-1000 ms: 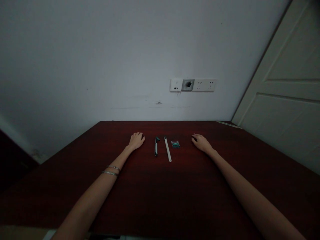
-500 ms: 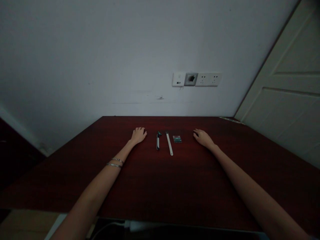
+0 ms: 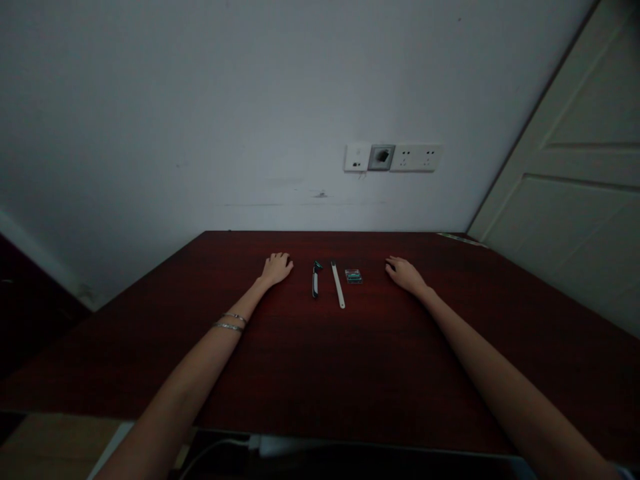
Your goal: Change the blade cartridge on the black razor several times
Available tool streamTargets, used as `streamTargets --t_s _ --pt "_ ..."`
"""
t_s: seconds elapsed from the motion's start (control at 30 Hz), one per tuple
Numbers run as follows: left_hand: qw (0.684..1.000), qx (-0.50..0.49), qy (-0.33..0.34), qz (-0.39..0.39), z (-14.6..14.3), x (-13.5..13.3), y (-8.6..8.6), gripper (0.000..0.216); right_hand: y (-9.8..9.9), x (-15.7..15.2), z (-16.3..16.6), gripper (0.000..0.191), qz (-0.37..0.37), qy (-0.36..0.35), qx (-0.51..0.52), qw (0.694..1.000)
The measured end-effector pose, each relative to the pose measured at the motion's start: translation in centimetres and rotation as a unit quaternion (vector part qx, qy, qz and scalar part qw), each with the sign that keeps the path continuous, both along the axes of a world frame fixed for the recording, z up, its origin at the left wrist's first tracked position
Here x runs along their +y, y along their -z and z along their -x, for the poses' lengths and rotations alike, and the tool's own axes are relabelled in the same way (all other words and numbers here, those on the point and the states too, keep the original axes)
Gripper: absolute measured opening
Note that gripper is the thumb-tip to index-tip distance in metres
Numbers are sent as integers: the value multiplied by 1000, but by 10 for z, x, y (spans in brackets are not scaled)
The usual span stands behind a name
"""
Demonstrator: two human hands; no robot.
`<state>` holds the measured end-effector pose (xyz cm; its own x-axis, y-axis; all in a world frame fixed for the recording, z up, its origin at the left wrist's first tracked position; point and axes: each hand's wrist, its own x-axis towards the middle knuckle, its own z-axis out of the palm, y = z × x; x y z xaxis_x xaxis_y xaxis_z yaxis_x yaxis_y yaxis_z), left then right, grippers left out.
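Observation:
My left hand point(image 3: 277, 268) lies palm down on the dark red table point(image 3: 320, 367), fingers spread and holding nothing. Just to its right is a razor point(image 3: 315, 280) with a dark and light handle, its green-tinged head pointing to the far side. Beside the razor lies a long thin white stick point(image 3: 339, 287) with a dark far end and a small hole at the near end. A small clear case point(image 3: 353, 276) with teal and reddish contents sits right of the stick. My right hand point(image 3: 404, 274) rests on the table right of the case, fingers stretched out, touching none of these things.
A pale wall with a row of sockets point(image 3: 415, 158) rises behind the table. At the right stands a white panelled door point(image 3: 575, 200). A white cable point(image 3: 215, 448) hangs below the table's near edge. A thin strip point(image 3: 463, 240) lies at the far right corner.
The whole view has shifted very slightly upward. Both hands and the things between them stay in place on the table.

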<state>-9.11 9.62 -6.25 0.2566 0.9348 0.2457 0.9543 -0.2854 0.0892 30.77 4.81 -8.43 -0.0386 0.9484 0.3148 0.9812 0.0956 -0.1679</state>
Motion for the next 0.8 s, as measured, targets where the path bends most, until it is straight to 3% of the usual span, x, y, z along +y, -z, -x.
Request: streamTargets --t_s 0.2,0.4,0.53,0.63,0.8 --pt "1000 -19 -10 17 -1 0 -9 39 -1 1 0 44 2 -3 3 1000" --pt "995 -74 -61 26 -17 -9 -33 26 0 2 -1 45 3 -4 -12 1000" --pt "990 -92 -23 109 -41 -22 -45 33 1 3 -1 45 5 5 -13 1000" --pt "984 -70 17 164 -57 -32 -46 42 1 3 -2 45 6 2 -6 1000" --pt "984 -25 1 176 -68 -42 -42 44 2 4 -2 45 5 5 -5 1000"
